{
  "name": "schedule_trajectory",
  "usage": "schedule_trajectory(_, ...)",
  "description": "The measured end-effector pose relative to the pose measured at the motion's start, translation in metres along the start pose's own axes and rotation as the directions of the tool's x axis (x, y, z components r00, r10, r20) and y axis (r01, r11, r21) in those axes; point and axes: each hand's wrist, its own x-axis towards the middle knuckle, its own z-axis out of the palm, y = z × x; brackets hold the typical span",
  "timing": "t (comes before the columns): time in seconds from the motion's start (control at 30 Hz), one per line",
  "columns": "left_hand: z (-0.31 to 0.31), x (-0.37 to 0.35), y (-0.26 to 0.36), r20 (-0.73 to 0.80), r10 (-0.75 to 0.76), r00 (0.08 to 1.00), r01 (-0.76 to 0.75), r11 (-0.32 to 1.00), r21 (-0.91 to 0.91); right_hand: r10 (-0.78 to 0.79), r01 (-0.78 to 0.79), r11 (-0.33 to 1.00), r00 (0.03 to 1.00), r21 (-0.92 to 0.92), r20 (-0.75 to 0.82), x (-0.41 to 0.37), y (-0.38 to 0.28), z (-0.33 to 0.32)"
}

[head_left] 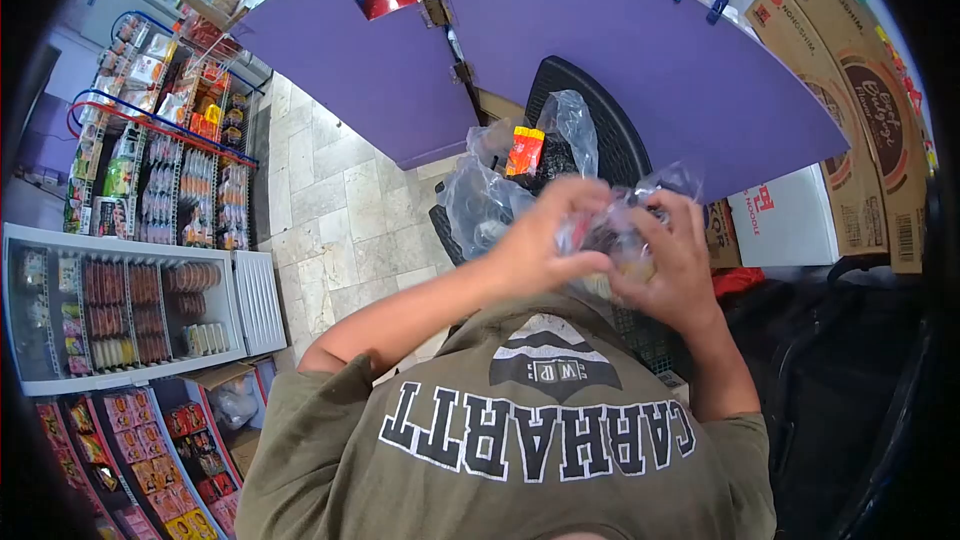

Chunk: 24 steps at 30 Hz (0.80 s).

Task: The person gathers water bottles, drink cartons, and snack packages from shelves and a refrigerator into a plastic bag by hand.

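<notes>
Both of my hands are raised in front of my chest around a crinkled clear plastic bag [622,225]. My left hand [562,230], slightly blurred, has its fingers curled at the bag's left side. At the other side, the fingers of my right hand [662,260] bend around the plastic. Something dark and reddish shows through the bag, too blurred to name. Just beyond my hands stands a black chair [628,132]. On it lie more loose clear plastic bags [472,190] and an orange-red packet with yellow ends [525,151].
A purple counter panel [600,30] curves ahead, with blue clips on its top edge. Cardboard noodle boxes [850,110] and a white box [785,220] stand right. Left are a snack rack [165,140], a glass-topped freezer [130,310] and the tiled floor [335,210].
</notes>
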Motion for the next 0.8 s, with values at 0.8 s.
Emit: schedule_trajectory(0.8,-0.154,-0.073,-0.202,-0.031,-0.614,0.789,0.599,0.757,0.261,0.064,-0.138,0.965,0.947,0.221,0.314,0.065,0.018,0.191)
